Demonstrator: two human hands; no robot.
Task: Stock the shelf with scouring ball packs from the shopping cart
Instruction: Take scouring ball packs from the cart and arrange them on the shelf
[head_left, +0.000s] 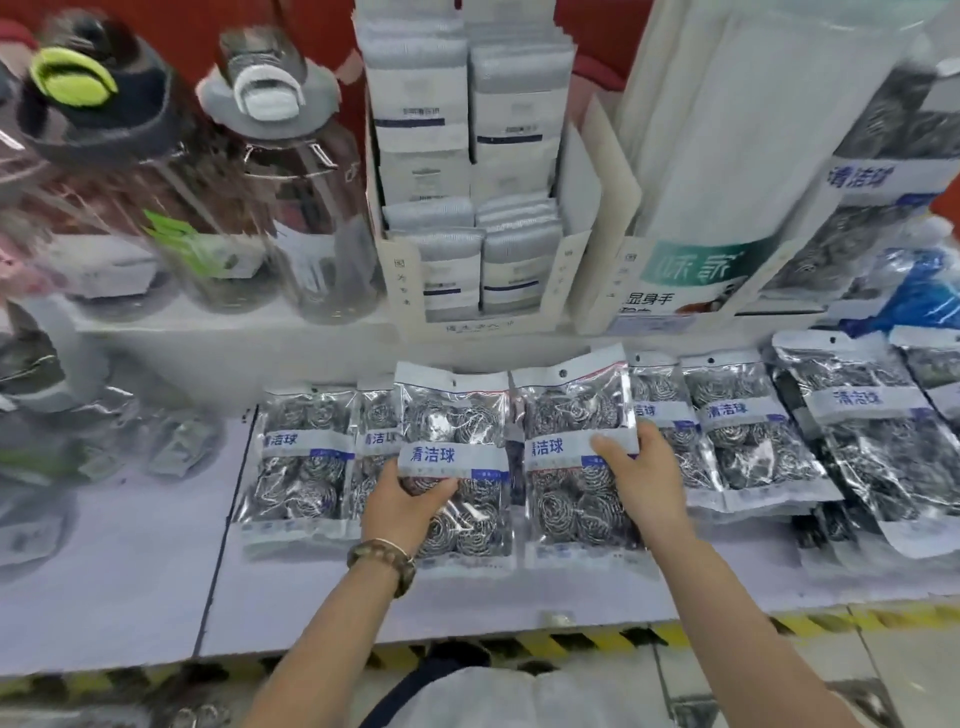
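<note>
Several clear packs of steel scouring balls with white-and-blue labels lie in a row on the white shelf. My left hand, a bead bracelet on its wrist, grips the lower half of one pack in the middle of the row. My right hand holds the neighbouring pack by its right edge, thumb across the label. Both packs rest on or just over the shelf. More packs lie to the left and to the right. The shopping cart is out of view.
Large water bottles stand on a raised ledge at the back left. A cardboard display of grey cloth packs and a white box stand behind the row. The shelf's front edge carries yellow-black tape.
</note>
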